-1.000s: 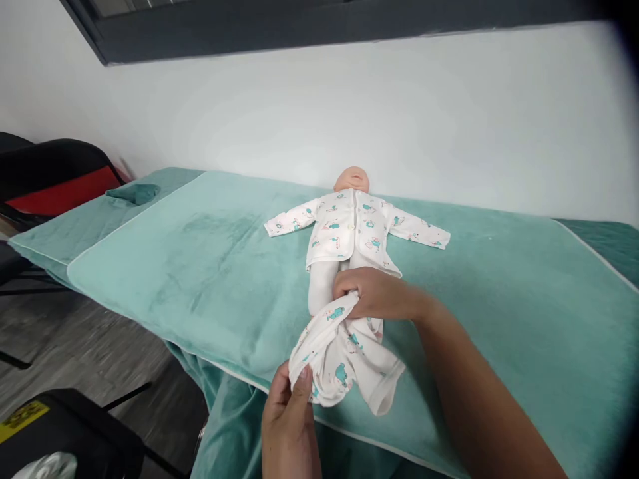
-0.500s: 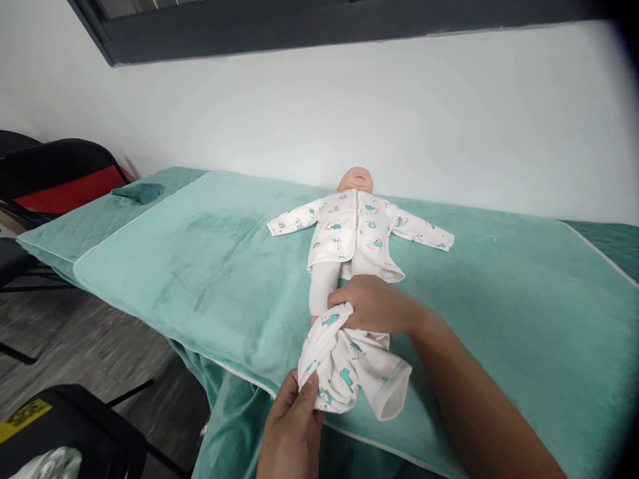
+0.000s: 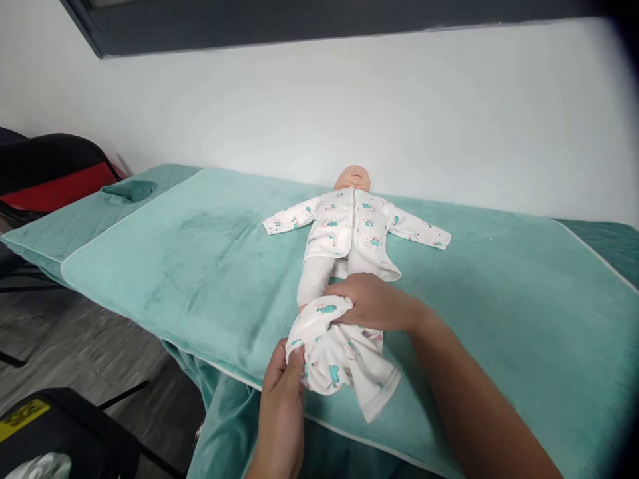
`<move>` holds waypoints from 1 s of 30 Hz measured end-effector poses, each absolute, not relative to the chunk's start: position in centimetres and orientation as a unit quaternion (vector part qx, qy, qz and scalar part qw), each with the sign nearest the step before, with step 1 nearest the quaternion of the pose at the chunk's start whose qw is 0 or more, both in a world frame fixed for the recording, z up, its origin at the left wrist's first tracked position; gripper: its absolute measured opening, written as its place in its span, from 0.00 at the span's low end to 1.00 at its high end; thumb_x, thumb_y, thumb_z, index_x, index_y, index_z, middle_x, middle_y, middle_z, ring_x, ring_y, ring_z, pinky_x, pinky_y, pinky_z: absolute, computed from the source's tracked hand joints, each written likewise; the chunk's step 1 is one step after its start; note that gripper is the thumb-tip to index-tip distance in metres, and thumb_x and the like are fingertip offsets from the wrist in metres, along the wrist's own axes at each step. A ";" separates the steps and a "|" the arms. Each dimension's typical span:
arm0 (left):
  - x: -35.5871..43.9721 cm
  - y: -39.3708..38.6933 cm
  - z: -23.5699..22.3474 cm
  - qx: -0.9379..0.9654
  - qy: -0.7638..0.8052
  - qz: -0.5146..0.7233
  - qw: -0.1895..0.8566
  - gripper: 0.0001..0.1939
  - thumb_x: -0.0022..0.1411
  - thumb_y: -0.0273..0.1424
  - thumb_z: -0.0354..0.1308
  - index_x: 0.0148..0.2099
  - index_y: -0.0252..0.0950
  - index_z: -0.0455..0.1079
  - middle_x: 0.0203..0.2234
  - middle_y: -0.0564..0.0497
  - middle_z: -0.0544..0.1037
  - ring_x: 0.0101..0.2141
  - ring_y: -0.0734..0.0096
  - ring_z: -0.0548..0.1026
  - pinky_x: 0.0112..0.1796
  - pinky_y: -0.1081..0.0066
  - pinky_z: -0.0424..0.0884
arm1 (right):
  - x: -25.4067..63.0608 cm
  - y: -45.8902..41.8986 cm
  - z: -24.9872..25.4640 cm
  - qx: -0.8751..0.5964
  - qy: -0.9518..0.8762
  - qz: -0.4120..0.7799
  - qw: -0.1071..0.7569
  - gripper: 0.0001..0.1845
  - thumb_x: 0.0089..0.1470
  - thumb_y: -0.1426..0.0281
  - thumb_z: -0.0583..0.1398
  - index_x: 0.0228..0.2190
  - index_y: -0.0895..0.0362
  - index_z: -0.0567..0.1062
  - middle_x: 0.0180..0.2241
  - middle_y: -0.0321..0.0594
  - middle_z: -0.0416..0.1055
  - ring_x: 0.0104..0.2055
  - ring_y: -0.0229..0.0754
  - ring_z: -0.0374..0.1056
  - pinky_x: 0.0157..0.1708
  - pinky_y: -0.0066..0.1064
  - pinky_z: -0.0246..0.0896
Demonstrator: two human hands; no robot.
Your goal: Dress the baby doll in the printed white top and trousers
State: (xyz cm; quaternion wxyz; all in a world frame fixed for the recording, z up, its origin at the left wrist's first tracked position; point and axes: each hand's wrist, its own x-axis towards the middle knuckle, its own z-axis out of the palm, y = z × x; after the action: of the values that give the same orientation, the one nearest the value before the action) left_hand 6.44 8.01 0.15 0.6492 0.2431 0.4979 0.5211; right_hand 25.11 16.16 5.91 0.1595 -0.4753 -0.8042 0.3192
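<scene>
A baby doll (image 3: 353, 178) lies on its back on a teal towel (image 3: 200, 266), wearing a white printed top (image 3: 349, 229); its bare white legs (image 3: 314, 283) point toward me. Matching printed trousers (image 3: 339, 356) are bunched at the doll's feet. My right hand (image 3: 372, 303) is closed on the trousers' upper part, beside the doll's legs. My left hand (image 3: 284, 382) pinches the trousers' lower left edge near the towel's front border. The doll's feet are hidden under the cloth.
The towel covers a long padded table against a white wall. A small dark green cloth (image 3: 127, 191) lies at the table's far left. A black and red chair (image 3: 54, 176) stands to the left, a black case (image 3: 64, 439) on the floor below.
Both hands have shifted the bunched trousers slightly left and up toward the doll's left leg. The doll itself has stayed in place.
</scene>
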 end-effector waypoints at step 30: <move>7.4 24.8 -0.7 0.632 0.489 0.473 0.370 0.21 0.68 0.44 0.48 0.26 0.38 0.54 0.20 0.57 0.59 0.25 0.74 0.57 0.28 0.72 0.56 | 24.9 17.4 4.9 -0.519 -0.791 0.284 0.153 0.14 0.49 0.58 0.66 0.33 0.55 0.75 0.34 0.38 0.77 0.36 0.45 0.70 0.34 0.33 0.55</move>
State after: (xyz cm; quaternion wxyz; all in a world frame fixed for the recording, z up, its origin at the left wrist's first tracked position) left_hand 7.41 24.76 -0.74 0.3702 0.6324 0.4889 0.4733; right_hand 24.89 17.44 4.93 0.1535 -0.5188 -0.7915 0.2843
